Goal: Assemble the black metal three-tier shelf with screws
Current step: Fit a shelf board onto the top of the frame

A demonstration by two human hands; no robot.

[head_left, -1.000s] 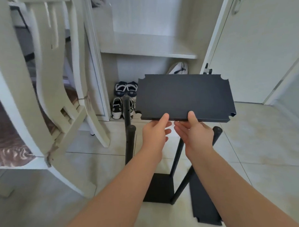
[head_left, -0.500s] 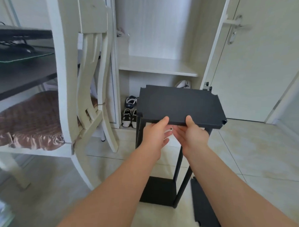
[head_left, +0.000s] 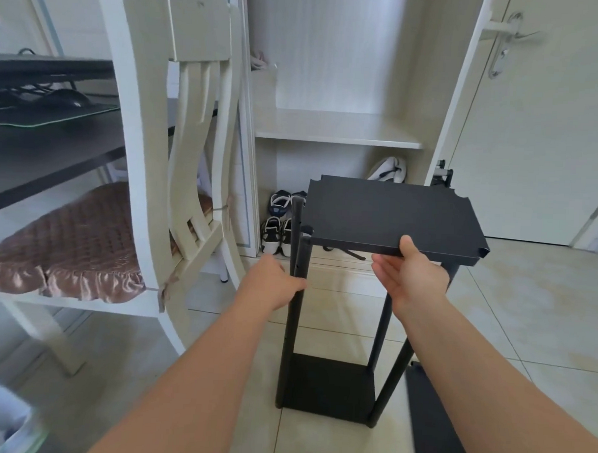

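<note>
The right hand (head_left: pixel 411 279) pinches the near edge of the black shelf panel (head_left: pixel 387 216), thumb on top and fingers underneath, holding it roughly level at the top of the upright poles. The left hand (head_left: pixel 271 283) is closed round the front left pole (head_left: pixel 295 329), just below the panel's near left corner. The poles rise from the bottom panel (head_left: pixel 331 388) on the floor (head_left: pixel 526 322), with a spare panel (head_left: pixel 433 424) lying just to its right.

Black shelf panel (head_left: pixel 390 216) level atop upright black poles (head_left: pixel 296 294); bottom tier (head_left: pixel 328 388) fitted.
</note>
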